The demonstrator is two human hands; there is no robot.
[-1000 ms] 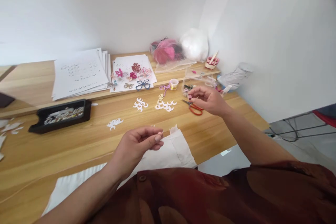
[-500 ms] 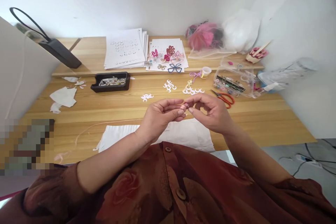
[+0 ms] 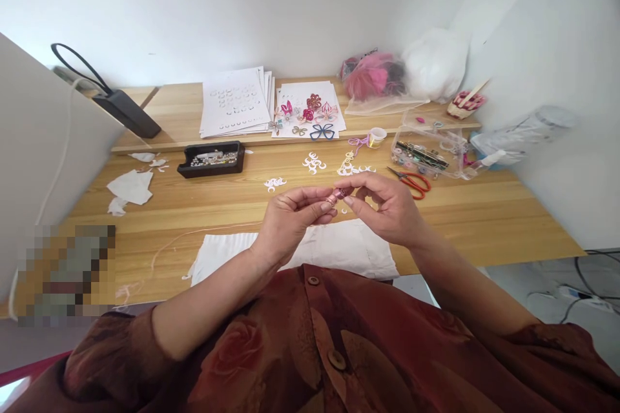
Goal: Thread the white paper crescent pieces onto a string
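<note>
Above the near part of the table, my left hand (image 3: 290, 219) and my right hand (image 3: 385, 206) meet, thumbs and fingertips pinched. Between them they hold a small pink-and-maroon piece (image 3: 340, 194); the fingers cover much of it, and its exact kind does not show. A white cloth (image 3: 349, 248) lies flat beneath the hands. Just beyond the fingers, small white crescent cutouts (image 3: 314, 163) lie in loose piles. A pale pink thread (image 3: 169, 240) trails over the wood left of my left hand. To the right of my right hand lie orange-handled scissors (image 3: 415, 184).
A black tray (image 3: 212, 160) of beads stands left of centre. On the raised shelf are paper sheets (image 3: 232, 103), flower and butterfly ornaments (image 3: 308, 115) and bagged pink material (image 3: 375, 77). A clear box (image 3: 429, 148) sits at right, white scraps (image 3: 130, 187) at left.
The camera view has shifted slightly, so the table appears lower and the left-hand items further right. Both hands keep their pinch, and slightly more of the pink-and-maroon piece shows between them.
</note>
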